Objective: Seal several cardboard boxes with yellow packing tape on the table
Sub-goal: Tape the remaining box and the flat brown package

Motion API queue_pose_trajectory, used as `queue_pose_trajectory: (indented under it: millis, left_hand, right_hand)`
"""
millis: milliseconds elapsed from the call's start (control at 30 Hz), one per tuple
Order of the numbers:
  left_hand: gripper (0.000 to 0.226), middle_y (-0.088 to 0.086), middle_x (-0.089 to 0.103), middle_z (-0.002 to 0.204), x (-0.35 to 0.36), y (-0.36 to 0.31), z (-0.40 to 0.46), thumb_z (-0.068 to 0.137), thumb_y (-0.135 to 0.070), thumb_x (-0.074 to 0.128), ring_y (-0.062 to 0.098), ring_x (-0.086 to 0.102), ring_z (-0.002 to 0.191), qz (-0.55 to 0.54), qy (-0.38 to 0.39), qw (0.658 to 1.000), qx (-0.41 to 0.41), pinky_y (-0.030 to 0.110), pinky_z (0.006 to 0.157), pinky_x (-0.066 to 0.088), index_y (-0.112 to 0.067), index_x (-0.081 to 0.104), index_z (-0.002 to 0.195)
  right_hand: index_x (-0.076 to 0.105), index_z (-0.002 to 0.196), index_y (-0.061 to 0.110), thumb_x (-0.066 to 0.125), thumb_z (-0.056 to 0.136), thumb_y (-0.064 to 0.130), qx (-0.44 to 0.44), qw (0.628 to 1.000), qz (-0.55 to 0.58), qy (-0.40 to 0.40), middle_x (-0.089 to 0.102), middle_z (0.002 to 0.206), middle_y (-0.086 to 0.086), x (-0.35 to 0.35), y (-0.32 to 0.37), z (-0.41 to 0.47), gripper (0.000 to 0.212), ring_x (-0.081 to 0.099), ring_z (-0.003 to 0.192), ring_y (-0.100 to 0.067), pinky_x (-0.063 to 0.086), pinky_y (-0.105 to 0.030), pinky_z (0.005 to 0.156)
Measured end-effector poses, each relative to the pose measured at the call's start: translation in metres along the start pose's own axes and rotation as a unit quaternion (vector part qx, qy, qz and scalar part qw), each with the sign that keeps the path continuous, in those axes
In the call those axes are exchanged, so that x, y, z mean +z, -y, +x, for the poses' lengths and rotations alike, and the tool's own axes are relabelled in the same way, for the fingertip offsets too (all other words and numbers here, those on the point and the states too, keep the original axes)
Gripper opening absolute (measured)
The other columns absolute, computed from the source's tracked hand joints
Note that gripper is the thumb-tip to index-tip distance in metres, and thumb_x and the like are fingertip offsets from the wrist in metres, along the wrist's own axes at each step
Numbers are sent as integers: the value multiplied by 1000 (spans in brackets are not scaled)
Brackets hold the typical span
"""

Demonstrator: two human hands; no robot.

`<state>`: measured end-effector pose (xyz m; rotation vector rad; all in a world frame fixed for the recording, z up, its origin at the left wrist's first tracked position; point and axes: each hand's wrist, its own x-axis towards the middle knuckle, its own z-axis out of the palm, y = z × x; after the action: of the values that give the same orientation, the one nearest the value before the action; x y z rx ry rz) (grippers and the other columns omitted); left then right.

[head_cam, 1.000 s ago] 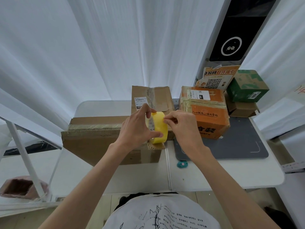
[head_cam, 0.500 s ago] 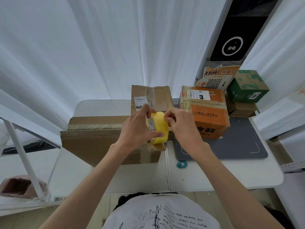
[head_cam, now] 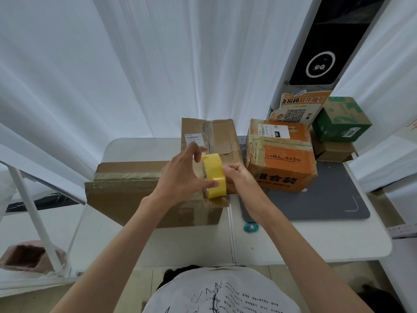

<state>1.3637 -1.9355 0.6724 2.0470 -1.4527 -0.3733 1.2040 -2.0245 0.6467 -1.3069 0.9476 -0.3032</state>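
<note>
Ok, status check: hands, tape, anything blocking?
Left hand grips yellow tape roll over the long brown box. Right hand picks at the roll's edge. Teal cutter on table, clear of the work.

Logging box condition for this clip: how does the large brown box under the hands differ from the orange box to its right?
The large brown box is plain cardboard, long and low; the orange box is printed orange with dark characters, and more compact and taller. The brown box lies on the white table; the orange box sits on the grey mat. The brown box's near right corner looks torn; the orange box looks closed. Both carry old clear tape.
</note>
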Motion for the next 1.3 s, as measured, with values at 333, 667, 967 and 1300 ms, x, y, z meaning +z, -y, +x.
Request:
queue_pose_trajectory:
  millis: [333, 667, 967, 1300]
  left_hand:
    - [33, -17, 66, 63, -42, -11, -2, 102, -32, 59, 8, 43, 45, -131, -37, 990, -24, 30, 53, 38, -16, 57, 73]
    - [28, -13, 67, 67, -52, -22, 4, 92, -57, 60, -2, 55, 57, 68, 31, 997, -17, 34, 75, 52, -44, 55, 116]
    - [50, -20, 52, 65, -64, -37, 16, 88, -57, 66, 5, 53, 71, 172, 20, 983, 62, 23, 62, 37, -55, 54, 137]
    - [27, -12, 55, 74, -52, -35, 9, 84, -44, 79, -4, 47, 60, 99, -87, 987, 87, 20, 56, 32, -43, 76, 111]
  right_hand:
    - [32, 132, 12, 62, 99, 12, -64, 987, 115, 88, 74, 117, -14, 10, 2, -8, 45, 72, 103, -36, 57, -53, 93]
    - [33, 131, 17, 62, 97, 3, -111, 988, 92, 48, 75, 115, -5, 15, 25, -8, 46, 75, 97, -22, 59, -40, 88]
    - [34, 117, 16, 64, 95, 0, -191, 980, -10, 47, 76, 101, 3, 24, 39, -11, 41, 69, 87, -13, 56, -30, 77]
    - [35, 113, 25, 68, 96, 9, -205, 978, -18, 28, 74, 114, -4, 23, 47, -8, 40, 70, 104, -14, 54, -39, 97]
